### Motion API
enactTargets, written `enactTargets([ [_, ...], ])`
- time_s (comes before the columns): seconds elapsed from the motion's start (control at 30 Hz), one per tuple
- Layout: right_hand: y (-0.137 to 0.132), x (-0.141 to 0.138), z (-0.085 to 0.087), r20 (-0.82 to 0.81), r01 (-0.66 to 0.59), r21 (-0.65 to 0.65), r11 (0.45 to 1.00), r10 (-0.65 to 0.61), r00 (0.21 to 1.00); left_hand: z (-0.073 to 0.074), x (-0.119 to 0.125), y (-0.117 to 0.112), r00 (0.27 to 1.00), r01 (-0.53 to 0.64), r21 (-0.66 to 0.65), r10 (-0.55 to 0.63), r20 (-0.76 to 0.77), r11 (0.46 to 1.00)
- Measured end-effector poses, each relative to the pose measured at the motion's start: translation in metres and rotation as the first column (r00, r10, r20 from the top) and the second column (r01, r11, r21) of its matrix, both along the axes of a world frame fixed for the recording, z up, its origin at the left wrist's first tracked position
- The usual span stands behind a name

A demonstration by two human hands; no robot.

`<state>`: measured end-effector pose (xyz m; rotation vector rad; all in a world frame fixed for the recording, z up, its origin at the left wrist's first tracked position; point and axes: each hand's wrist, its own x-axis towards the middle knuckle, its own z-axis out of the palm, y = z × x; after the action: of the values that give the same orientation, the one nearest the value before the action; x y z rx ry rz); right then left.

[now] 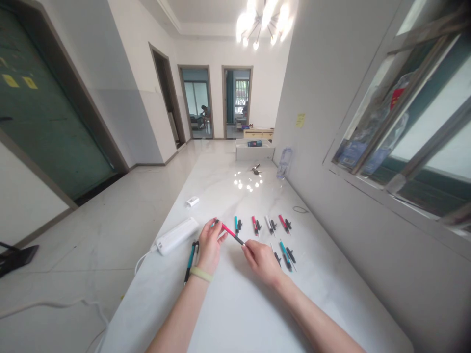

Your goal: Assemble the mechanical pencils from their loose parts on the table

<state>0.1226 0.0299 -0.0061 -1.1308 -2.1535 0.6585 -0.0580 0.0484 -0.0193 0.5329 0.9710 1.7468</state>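
Note:
Between my two hands a red pen [231, 232] with a dark grip slants above the white table [235, 304]. My left hand [209, 242] is closed around its upper end, a green band on the wrist. The fingers of my right hand [261, 260] pinch the dark tip end. Beside my left wrist lie pens [191, 260], one teal and black, partly hidden by the hand. Beyond my right hand are pen parts in small groups: a teal barrel [236, 224], a red barrel [254, 224], a white barrel [268, 224], another red barrel [283, 223] and a larger teal barrel [285, 255], with black pieces beside them.
A white power strip [177, 236] with its cable lies along the left edge, a small white adapter [192, 201] behind it. Farther back are keys [256, 169], a white box [253, 153] and a clear plastic bottle [284, 163]. A wall and window border the right side.

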Motion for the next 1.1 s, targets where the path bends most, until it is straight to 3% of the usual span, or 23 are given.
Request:
enactTargets([
  [0.1, -0.001, 0.001, -0.001, 0.134, -0.025, 0.094, 0.995, 0.013, 0.991, -0.003, -0.001, 0.000, 1.000, -0.020, -0.025, 0.020, -0.016, 0.999],
  [0.2, -0.004, 0.000, -0.002, 0.150, -0.042, 0.067, 0.997, 0.032, 0.988, -0.004, -0.001, 0.000, 1.000, -0.020, -0.019, 0.020, -0.023, 1.000],
  [0.3, -0.006, -0.001, 0.000, 0.039, -0.041, -0.052, 0.998, 0.043, 0.998, -0.005, 0.000, 0.000, 0.999, -0.023, 0.003, 0.023, -0.030, 1.000],
  [0.4, -0.006, -0.004, 0.001, -0.172, -0.032, -0.253, 0.967, -0.012, 0.985, -0.006, 0.001, 0.000, 0.999, -0.022, 0.031, 0.024, -0.035, 0.999],
  [0.47, -0.004, -0.007, -0.001, -0.335, -0.073, -0.406, 0.911, -0.074, 0.939, -0.005, 0.001, 0.000, 0.999, -0.023, 0.051, 0.025, -0.039, 0.998],
  [0.57, -0.002, -0.013, -0.006, -0.538, -0.231, -0.602, 0.764, -0.175, 0.824, -0.003, 0.002, 0.000, 0.998, -0.029, 0.073, 0.033, -0.052, 0.997],
  [0.63, -0.002, -0.016, -0.008, -0.598, -0.317, -0.665, 0.676, -0.229, 0.768, -0.001, 0.003, -0.001, 0.997, -0.036, 0.075, 0.041, -0.062, 0.996],
  [0.67, -0.003, -0.017, -0.009, -0.606, -0.330, -0.677, 0.658, -0.244, 0.757, 0.000, 0.003, -0.001, 0.997, -0.039, 0.071, 0.043, -0.068, 0.997],
  [0.77, -0.004, -0.016, -0.007, -0.588, -0.281, -0.658, 0.699, -0.243, 0.772, 0.002, 0.006, -0.004, 0.996, -0.011, 0.048, 0.015, -0.091, 0.999],
  [0.97, -0.002, -0.009, -0.005, -0.426, -0.191, -0.571, 0.798, -0.089, 0.900, 0.011, 0.009, -0.008, 0.981, 0.100, 0.019, -0.095, -0.170, 0.995],
  [1.1, 0.002, -0.004, -0.004, -0.350, -0.083, -0.504, 0.859, -0.115, 0.930, 0.014, 0.008, -0.009, 0.971, 0.148, 0.018, -0.142, -0.190, 0.989],
])
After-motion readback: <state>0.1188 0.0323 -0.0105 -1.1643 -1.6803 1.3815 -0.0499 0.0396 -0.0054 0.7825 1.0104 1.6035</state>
